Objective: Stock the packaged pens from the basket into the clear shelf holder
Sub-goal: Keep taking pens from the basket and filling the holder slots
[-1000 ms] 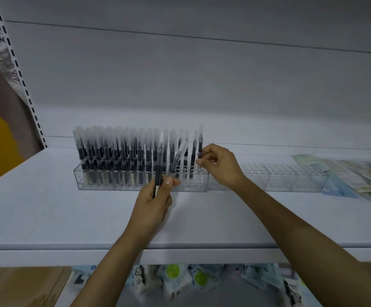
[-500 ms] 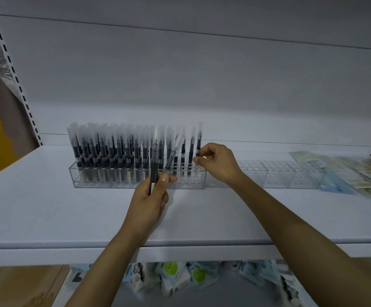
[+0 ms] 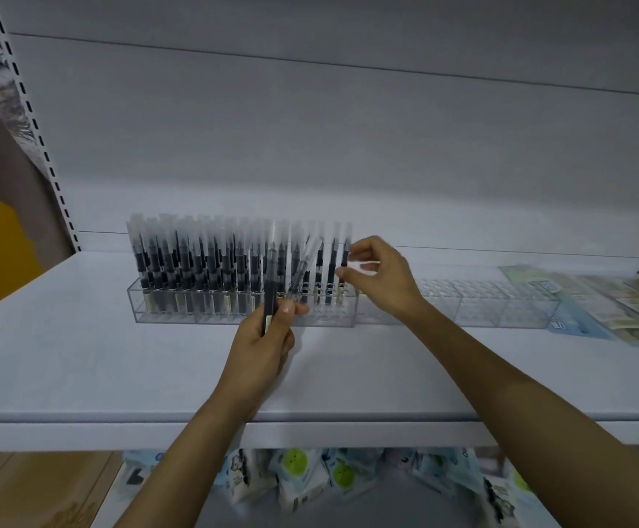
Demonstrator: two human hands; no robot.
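The white metal shelf board [image 3: 81, 356] fills most of our view. On it, running from nine o'clock to three o'clock, lies the long clear plastic shelf holder [image 3: 501, 306]. Its nine o'clock half is packed with black packaged pens in clear sleeves [image 3: 196, 261], all standing upright; its three o'clock half shows only bare cells. Past that end, at three o'clock, flat printed packets [image 3: 615, 302] lie on the board. The basket is out of our sight.

Our left hand [image 3: 260, 344] sits at six o'clock of the filled half, just in front of the holder. Its fingers and thumb are closed round the lower ends of a few spare pens [image 3: 270, 283]; one stands near upright and the others fan toward one o'clock. Our right hand [image 3: 382, 276] is at the three o'clock end of the row. Its thumb and fingertips are closed, as best we can tell, on the rightmost pen [image 3: 344, 257], which stands in its cell.

We judge these pens light and stiff, but the sleeve looks slick and a little loose over the barrel, so a pinch on the bare sleeve top would likely slide or crumple. We would take each one at mid-barrel, where the dark body backs the film, and guide it straight down. The cells look narrow, and a tilted pen may catch on a wall or nudge its neighbours.
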